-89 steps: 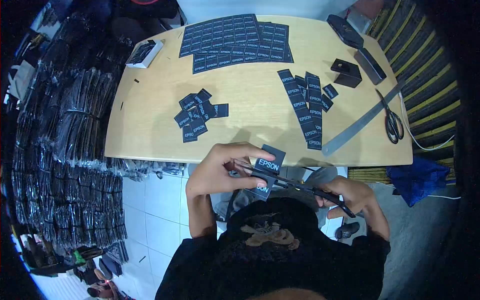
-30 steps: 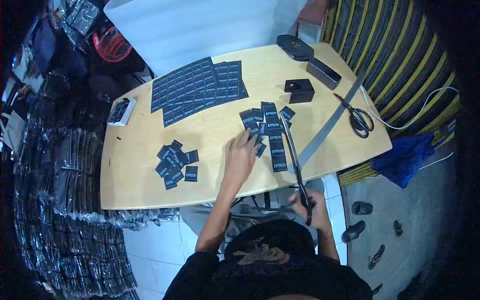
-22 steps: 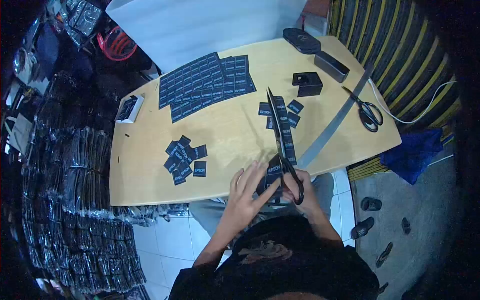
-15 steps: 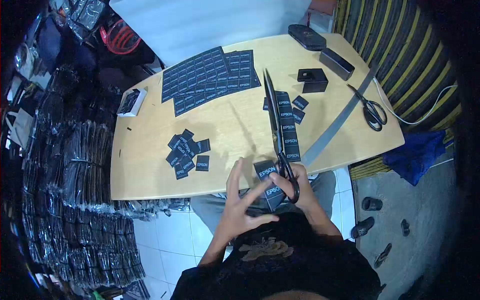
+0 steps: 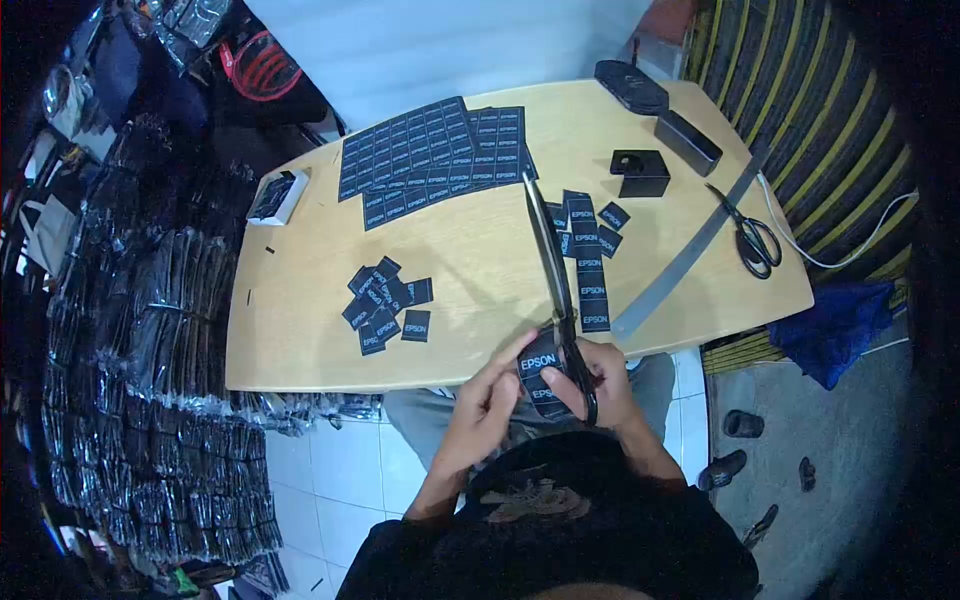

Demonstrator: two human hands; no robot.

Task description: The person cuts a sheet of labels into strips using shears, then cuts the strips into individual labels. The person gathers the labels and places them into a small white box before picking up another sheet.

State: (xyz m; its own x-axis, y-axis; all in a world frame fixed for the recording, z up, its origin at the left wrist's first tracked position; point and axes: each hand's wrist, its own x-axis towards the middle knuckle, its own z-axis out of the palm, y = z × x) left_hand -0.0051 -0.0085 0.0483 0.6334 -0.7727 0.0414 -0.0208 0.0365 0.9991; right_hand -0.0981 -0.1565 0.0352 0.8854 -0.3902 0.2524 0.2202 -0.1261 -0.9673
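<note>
My right hand [image 5: 607, 385] grips large black-handled scissors [image 5: 550, 245], whose long blades point away over the table. Its thumb also presses on a short strip of black EPSON labels [image 5: 538, 362]. At the left edge of that strip, my left hand [image 5: 480, 415] has its index finger and thumb closed on it; the exact contact is partly hidden. Beyond the hands lies a longer label strip [image 5: 592, 290], with loose cut labels [image 5: 613, 215] around its far end. A pile of single labels [image 5: 380, 300] rests to the left.
Uncut label sheets [image 5: 410, 150] overlap at the back of the table [image 5: 300, 350]. On the right are a metal ruler [image 5: 690, 245], second scissors [image 5: 752, 240], a black holder [image 5: 645, 175], a black block [image 5: 688, 142] and a dark case [image 5: 632, 87]. A small box [image 5: 278, 197] sits far left.
My left hand has gone from spread fingers to closing at the short strip's left edge. The short strip and scissors have shifted slightly, and the head view has moved a little.
</note>
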